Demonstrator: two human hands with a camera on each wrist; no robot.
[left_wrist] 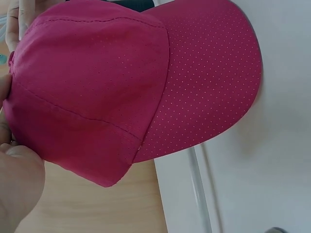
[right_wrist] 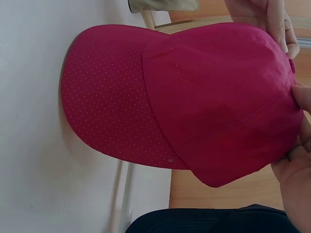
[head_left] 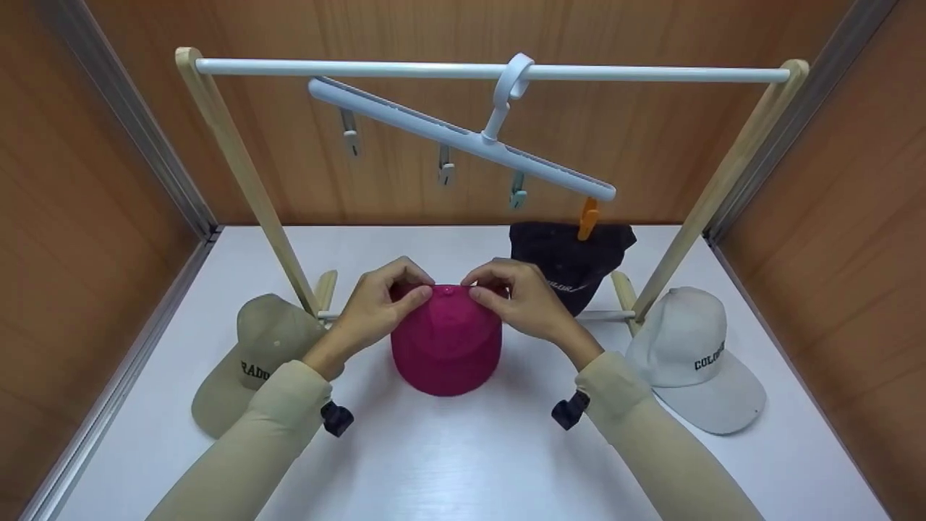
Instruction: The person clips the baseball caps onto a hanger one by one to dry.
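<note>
The red cap (head_left: 446,347) is held before the rack (head_left: 651,73), near the middle of its lower rail, crown up and brim pointing down; whether the brim touches the table (head_left: 448,470) I cannot tell. The left hand (head_left: 380,298) pinches the crown just left of the top button, thumb and curled fingers closed on the cloth. The right hand (head_left: 524,300) pinches it the same way on the button's other side. Both arms wear beige sleeves (head_left: 289,398), with a small black device (head_left: 337,418) at each wrist.

On the rack's upper rail hangs a pale blue hanger (head_left: 434,130), hooked right of the rail's middle and slanting, its right end lower in the head view. Three clips (head_left: 351,141) dangle from it, two greyish and one teal. An orange clip (head_left: 588,219) at its right end holds a dark cap (head_left: 561,253), pale lettering partly showing, within the rack's right half.

A beige cap (head_left: 271,329) lies by the rack's left leg, partly behind the left arm. A pale grey cap (head_left: 684,340), dark letters on its front, sits by the rack's right leg. Wooden walls (head_left: 448,22) stand behind and beside the rack.
</note>
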